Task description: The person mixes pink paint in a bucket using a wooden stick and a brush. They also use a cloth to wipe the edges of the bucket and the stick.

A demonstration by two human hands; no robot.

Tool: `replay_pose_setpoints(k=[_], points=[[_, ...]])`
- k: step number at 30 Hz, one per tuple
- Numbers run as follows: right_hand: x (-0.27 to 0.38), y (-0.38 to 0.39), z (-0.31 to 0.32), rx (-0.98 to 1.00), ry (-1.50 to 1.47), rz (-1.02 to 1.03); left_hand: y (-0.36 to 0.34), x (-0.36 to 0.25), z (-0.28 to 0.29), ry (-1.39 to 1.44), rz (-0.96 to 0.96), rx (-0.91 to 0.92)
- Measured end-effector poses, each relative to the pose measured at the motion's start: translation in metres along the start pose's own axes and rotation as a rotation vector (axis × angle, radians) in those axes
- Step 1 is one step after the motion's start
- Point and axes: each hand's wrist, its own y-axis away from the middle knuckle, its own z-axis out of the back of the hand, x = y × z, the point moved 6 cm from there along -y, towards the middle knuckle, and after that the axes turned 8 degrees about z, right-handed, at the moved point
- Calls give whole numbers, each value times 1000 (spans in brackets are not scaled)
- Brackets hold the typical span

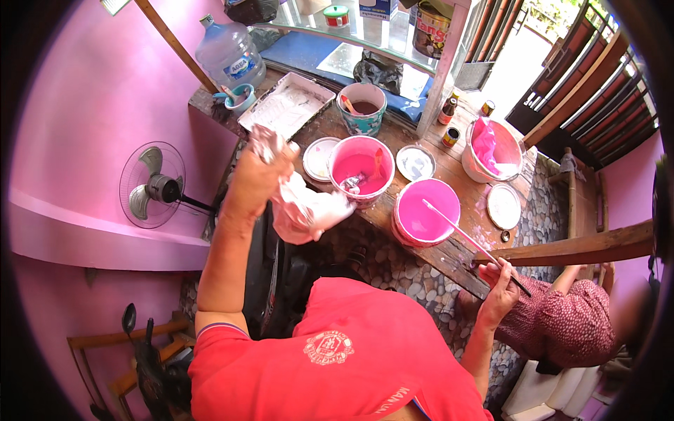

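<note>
My left hand [254,181] is raised over the near edge of a wooden bench [460,256] and grips the twisted top of a soft plastic bag [307,212] smeared with pink paint. The bag hangs beside a bucket of pink paint [359,170] with a small metal can inside it. My right hand [500,282] holds the near end of a thin stick [460,231]. The stick's far end dips into a second bucket of pink paint [423,212] further right.
On the bench stand a white paint tray [286,105], a bucket of brown liquid [363,107], a white bucket lined with pink plastic [493,149], loose lids [503,205] and small cans [449,135]. A water jug [228,52] and fan [151,186] are left. A person in patterned clothing [570,316] sits right.
</note>
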Motion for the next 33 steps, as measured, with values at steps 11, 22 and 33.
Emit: replay_pose_setpoints(k=[11, 22, 33], points=[[7, 1, -28, -126, 127, -33, -233, -7, 104, 33, -316, -220], [24, 11, -57, -239, 276, -54, -435, 57, 115, 70, -494, -226], [13, 7, -83, -276, 330, -165, -523, 221, 129, -343, -321, -371]])
